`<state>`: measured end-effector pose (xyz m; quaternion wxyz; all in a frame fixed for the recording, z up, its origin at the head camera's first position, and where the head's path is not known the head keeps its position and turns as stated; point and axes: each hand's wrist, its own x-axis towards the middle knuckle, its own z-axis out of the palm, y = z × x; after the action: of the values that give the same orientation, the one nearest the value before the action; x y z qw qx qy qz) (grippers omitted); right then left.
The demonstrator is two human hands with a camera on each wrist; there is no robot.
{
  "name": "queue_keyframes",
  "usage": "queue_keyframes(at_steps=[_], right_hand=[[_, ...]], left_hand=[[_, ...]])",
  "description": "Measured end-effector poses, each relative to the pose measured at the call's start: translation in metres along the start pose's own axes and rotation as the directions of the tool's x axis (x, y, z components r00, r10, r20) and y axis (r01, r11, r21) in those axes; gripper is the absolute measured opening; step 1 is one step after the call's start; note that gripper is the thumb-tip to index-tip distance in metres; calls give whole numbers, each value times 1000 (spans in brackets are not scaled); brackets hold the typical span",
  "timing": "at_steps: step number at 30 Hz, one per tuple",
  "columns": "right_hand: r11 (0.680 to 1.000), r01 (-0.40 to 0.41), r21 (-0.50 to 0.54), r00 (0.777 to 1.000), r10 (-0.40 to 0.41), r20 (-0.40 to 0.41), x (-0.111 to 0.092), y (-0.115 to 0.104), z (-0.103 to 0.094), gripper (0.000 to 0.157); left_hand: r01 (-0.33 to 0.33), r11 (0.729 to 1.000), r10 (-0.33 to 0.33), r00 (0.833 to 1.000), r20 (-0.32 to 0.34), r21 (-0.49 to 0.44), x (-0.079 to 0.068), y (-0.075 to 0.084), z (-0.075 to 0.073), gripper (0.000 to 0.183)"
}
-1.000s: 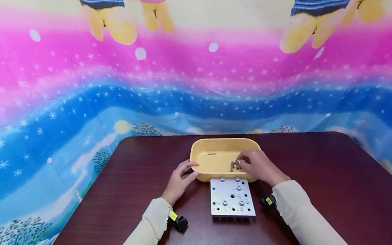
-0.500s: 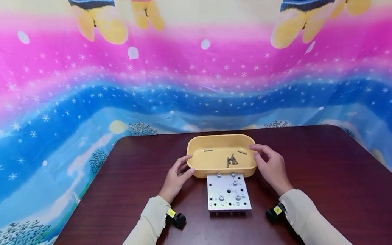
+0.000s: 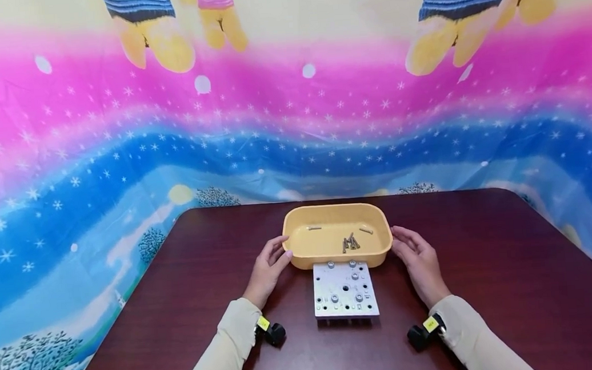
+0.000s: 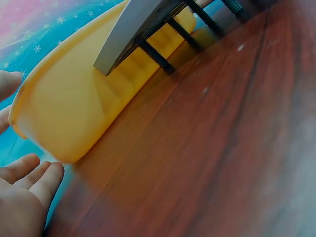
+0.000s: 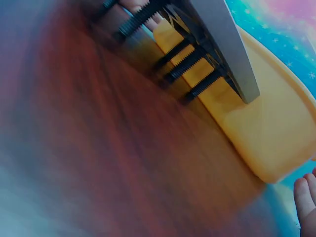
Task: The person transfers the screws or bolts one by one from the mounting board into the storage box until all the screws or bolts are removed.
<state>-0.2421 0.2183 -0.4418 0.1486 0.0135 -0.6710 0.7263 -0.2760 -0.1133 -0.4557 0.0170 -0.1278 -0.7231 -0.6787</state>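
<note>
A yellow tray [image 3: 314, 260] lies on the table with several loose metal screws [image 3: 350, 242] inside it. My left hand [image 3: 265, 272] is at the tray's left end, fingertips by the rim and thumb near the front corner. In the left wrist view its fingers are extended beside the wall; contact is hard to tell. At the right end is my right hand [image 3: 421, 261], its fingers loosely bent beside the outer wall and holding nothing. In front of the tray stands a silver metal plate [image 3: 338, 282] with holes and several bolt heads; threaded shanks [image 5: 185, 66] show beneath it.
The dark red-brown wooden table [image 3: 487, 263] extends to both sides. Behind it hangs a patterned cloth [image 3: 291, 122]. Each wrist wears a small black camera, the left one [image 3: 274, 334] and the right one [image 3: 419, 337].
My right hand has drawn back from the screws inside the tray to its outer right side. One screw now lies apart at the tray's right. The left hand stays at the left end.
</note>
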Motion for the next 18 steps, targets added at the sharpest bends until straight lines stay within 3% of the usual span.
queue_keyframes(at_steps=[6,14,18], right_hand=[[997,-69,28,997,67,49,-1,3,3,49],[989,-135,-65,991,136,16,-9,5,2,54],[983,-134,-123,991,136,5,-9,4,2,55]], left_hand=[[4,1000,-4,999,-48,-10,3,0,3,44],[11,999,-10,1000,14,-49,-12,23,7,51],[6,999,-6,1000,-2,-37,-12,20,9,49]])
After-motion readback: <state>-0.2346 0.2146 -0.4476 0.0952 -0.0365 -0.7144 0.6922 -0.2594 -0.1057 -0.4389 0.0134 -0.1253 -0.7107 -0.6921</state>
